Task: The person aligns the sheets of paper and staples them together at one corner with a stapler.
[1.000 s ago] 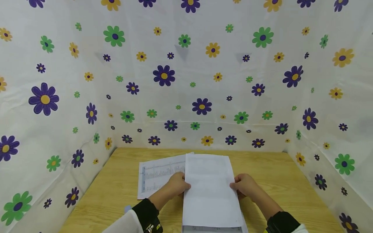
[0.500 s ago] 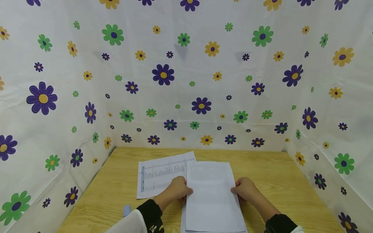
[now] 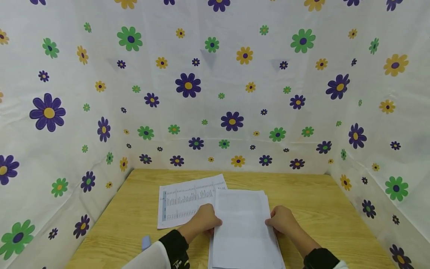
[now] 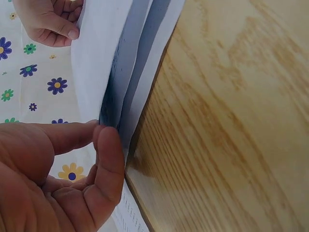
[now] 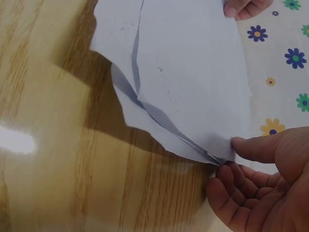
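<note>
In the head view a stack of white paper sheets (image 3: 242, 235) stands between both hands, its top sheet blank. My left hand (image 3: 203, 221) pinches the stack's left edge between thumb and fingers. On the opposite edge my right hand (image 3: 284, 221) grips with the thumb on top and fingers beneath. The left wrist view has the left thumb and index finger (image 4: 107, 150) at the top sheet's edge, with gaps between the sheets below. Wavy, partly separated sheets (image 5: 188, 82) show in the right wrist view, lifted off the table.
A printed sheet with a table of text (image 3: 188, 200) lies behind and left of the stack, partly covered by it. A small light-blue object (image 3: 146, 243) is near my left sleeve. Flower-patterned sheeting (image 3: 208, 104) encloses the wooden table (image 3: 312, 201) at the back and sides.
The stack has come down and nearer to me, both hands moving with it. More of the printed sheet behind shows, and the printed strip at the stack's near end is no longer seen.
</note>
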{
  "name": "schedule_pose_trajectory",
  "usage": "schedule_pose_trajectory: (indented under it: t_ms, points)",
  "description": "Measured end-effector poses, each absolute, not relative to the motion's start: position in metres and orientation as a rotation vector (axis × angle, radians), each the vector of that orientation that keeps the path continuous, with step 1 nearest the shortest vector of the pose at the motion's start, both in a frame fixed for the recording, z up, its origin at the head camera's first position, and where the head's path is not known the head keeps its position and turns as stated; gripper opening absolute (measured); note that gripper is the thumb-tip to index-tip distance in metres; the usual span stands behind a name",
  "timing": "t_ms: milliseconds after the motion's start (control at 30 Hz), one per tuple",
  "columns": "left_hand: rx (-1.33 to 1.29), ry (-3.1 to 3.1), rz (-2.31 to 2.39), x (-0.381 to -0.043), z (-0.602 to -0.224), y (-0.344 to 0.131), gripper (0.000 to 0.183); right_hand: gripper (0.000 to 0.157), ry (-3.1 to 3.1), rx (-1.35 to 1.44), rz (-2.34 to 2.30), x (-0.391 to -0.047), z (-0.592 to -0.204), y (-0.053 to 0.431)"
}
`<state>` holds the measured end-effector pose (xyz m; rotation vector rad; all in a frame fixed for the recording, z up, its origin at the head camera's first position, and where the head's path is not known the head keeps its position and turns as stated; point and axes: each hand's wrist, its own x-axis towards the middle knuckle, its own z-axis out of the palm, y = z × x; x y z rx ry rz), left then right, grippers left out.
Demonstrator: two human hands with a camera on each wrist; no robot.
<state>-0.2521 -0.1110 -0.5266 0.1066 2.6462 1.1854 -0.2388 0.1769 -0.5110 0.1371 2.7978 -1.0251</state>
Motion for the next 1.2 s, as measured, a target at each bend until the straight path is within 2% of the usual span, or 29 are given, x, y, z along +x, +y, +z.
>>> schedule_pose_trajectory:
  t_ms: [400,1200]
  points:
    - [0.018,2.635,1.096,-0.245,-0.519,-0.118,0.024,0.022,2.654,0.306,-1.160,-0.247,-0.505,0.191]
    - [-0.023,2.415,1.213,-0.247,-0.512,-0.109,0.021,0.032,2.571,0.338,-1.098,-0.250,-0.500,0.194]
